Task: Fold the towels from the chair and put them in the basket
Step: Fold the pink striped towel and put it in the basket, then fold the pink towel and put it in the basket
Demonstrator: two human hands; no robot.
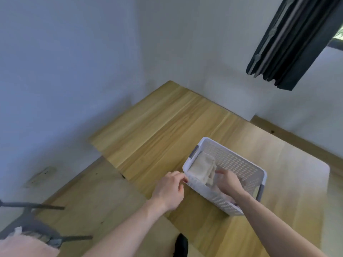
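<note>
- The white plastic basket with little holes in its walls [239, 164] sits on the light wooden worktop [157, 127].
- A folded cream towel [202, 168] lies inside the basket, at its left end.
- The right hand [229, 181] reaches down into the basket, just beside the cream towel. Something pale seems to be under it, but the picture is blurry there. I cannot tell if its grip is closed on anything.
- The left hand [170, 190] is outside the basket, with its fingertips [184, 178] at the near left corner of the rim. Its fingers are curled, and it looks like it steadies the basket. It holds no towel.
- The step in hand looks like putting a folded towel into the basket.
- A pink fluffy towel [26, 245] lies on the grey chair with thin dark legs [31, 225], low on the left and well apart from the basket.
- So the job is not done. The next move likely calls for both hands to leave the basket, reach to the chair, and pick up the pink towel to fold it.
</note>
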